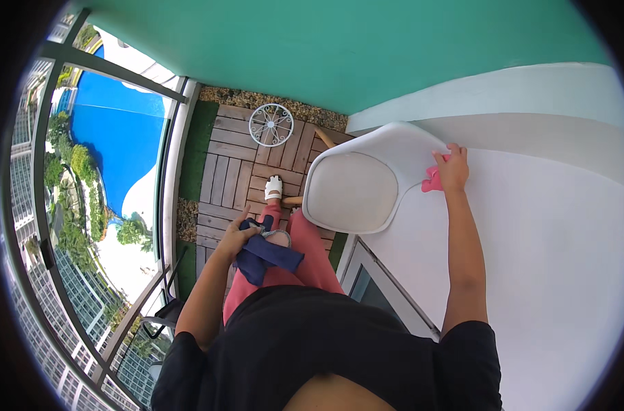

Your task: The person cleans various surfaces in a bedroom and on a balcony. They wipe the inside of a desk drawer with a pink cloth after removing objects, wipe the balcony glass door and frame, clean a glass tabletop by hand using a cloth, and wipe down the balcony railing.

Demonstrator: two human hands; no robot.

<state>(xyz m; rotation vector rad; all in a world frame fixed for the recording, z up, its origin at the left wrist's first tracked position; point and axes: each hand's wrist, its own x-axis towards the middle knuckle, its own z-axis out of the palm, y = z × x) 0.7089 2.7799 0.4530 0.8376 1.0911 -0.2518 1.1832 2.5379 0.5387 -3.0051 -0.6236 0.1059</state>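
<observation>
My left hand [234,241] is closed on a bunched navy cloth item [274,253] in front of my legs. A pale, rounded part shows among its folds; I cannot tell what it is. Stretched out to the right, my right hand [455,168] has its fingers bent over a pink cloth [431,181], pressed against the top edge of the chair's backrest. The white shell chair [409,142] has a light seat cushion [353,188] and wooden legs. It stands ahead of me, slightly to the right.
A small round white metal stand [271,125] sits on the wooden deck tiles [223,175], near a pebble strip [305,103]. A green wall [366,48] rises ahead and a white wall [538,240] to the right. Glass railing [171,164] runs along the left, by a dark chair [164,316].
</observation>
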